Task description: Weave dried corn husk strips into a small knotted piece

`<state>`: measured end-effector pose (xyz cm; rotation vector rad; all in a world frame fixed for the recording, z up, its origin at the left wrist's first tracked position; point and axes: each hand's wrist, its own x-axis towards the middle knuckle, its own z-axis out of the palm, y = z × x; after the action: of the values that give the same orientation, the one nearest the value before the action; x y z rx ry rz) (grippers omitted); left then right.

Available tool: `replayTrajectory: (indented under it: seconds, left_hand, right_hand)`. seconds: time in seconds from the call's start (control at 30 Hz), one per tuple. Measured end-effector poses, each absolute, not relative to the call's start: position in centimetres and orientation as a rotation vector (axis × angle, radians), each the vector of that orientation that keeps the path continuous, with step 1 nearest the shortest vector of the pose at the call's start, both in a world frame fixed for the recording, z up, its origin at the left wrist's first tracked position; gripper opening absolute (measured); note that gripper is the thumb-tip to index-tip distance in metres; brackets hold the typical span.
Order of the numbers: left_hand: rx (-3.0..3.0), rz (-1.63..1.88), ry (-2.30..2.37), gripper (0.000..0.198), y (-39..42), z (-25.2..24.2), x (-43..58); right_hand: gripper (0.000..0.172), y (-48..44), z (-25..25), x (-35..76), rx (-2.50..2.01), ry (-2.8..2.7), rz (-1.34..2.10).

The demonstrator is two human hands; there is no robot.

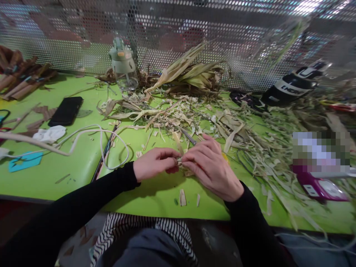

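Observation:
Over the green tabletop, my left hand [160,162] and my right hand [210,163] meet with fingers closed in a pinch. A pale strip of dried corn husk [177,142] sticks up between the fingertips, its lower end mostly hidden by them. Beside my right fingers a metal scissor blade [189,137] points away to the upper left. Something yellow, perhaps the handle, shows past the right hand's edge; the palm covers the rest. Small husk pieces [182,197] lie on the table just below the hands.
Husk scraps [178,116] spread across the middle and right. Larger husks [180,70] and a clear bottle [124,65] stand near the perforated metal screen [172,33]. A black bottle [290,87] leans at right. A phone [66,110] and white cable [73,144] lie left.

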<state>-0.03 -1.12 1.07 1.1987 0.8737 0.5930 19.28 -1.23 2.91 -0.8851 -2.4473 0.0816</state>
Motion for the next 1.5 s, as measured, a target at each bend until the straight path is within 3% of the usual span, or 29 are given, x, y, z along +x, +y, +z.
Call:
replayTrajectory:
  seconds: [0.17, 0.3, 0.57, 1.5]
  left_hand:
    - [1.285, 0.637, 0.785, 0.028, -1.1, 0.5, -0.2]
    - [1.449, 0.597, 0.812, 0.029, -1.1, -0.1, -0.4]
    - [1.244, 0.575, 0.694, 0.027, -0.8, 0.0, -0.6]
    - [1.096, 0.557, 0.629, 0.025, -0.6, -0.5, -0.2]
  right_hand:
    - [0.010, -1.1, 2.7, 19.4, -0.933, -2.433, 0.067]
    - [0.010, -1.1, 2.8, 19.5, -0.943, -2.444, 0.127]
    - [0.010, -1.0, 3.4, 19.9, -0.858, -2.498, 0.288]
    - [0.016, -1.3, 3.0, 19.6, -0.839, -2.494, 0.226]
